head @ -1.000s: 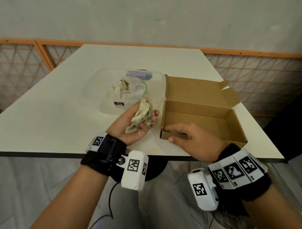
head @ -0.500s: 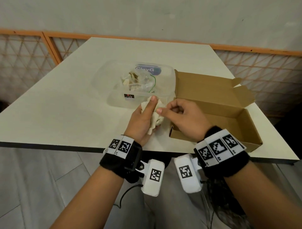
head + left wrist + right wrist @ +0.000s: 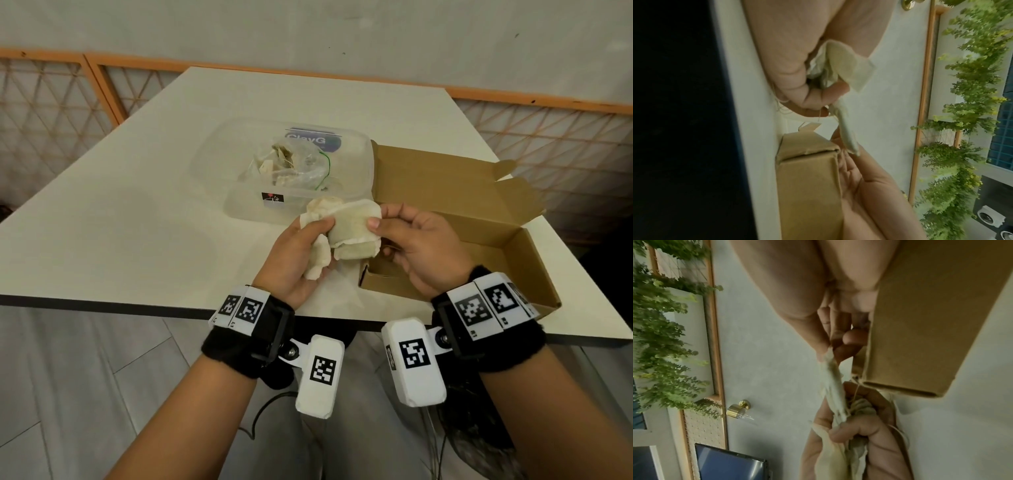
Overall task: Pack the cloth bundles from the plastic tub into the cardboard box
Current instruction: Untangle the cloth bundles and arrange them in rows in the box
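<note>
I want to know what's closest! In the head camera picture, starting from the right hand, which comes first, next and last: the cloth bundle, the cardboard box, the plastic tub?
From the right hand:
1. Cloth bundle, pinched, on its left.
2. Cardboard box, directly under it.
3. Plastic tub, farther back, to the left.

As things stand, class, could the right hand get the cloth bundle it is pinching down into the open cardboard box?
Probably yes. The right hand pinches the cloth bundle just above the cardboard box, whose lid stands open. But the left hand also grips the bundle and would likely have to let go first.
</note>
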`<state>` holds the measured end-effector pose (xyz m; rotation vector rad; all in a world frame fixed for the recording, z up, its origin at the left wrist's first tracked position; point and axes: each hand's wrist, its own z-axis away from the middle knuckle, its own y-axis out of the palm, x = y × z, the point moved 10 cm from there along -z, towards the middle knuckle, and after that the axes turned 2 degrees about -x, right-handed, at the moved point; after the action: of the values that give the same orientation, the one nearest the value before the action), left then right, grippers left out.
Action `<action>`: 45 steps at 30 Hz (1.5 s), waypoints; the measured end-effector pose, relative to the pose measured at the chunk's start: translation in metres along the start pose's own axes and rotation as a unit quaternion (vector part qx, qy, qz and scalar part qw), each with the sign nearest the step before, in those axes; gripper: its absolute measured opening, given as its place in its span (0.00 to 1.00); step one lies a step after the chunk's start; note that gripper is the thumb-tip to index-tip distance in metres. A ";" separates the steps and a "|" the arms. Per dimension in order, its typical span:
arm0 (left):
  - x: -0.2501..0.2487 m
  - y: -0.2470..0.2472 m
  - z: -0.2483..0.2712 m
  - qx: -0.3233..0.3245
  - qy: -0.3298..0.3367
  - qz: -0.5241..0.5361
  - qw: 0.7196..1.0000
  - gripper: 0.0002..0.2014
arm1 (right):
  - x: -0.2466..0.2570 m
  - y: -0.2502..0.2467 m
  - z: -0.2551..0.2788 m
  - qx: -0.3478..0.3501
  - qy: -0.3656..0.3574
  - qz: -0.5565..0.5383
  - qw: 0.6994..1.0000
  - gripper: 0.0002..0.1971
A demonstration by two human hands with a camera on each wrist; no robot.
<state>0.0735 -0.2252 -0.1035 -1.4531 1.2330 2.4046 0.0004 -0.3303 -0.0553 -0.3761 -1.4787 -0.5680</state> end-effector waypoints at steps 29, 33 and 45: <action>-0.007 0.013 0.009 0.083 -0.030 0.169 0.982 0.20 | 0.006 -0.018 0.004 -0.083 -0.035 -0.083 0.992 0.10; -0.006 0.008 0.005 0.054 -0.011 0.111 0.992 0.16 | 0.007 -0.014 0.006 -0.064 -0.031 -0.098 0.993 0.10; -0.005 0.005 0.004 0.017 0.034 0.000 0.999 0.13 | 0.010 0.013 0.010 0.001 -0.068 -0.009 0.998 0.19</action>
<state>0.0714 -0.2243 -0.0956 -1.5365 1.2816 2.3406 -0.0003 -0.3157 -0.0431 -0.4066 -1.6149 -0.5630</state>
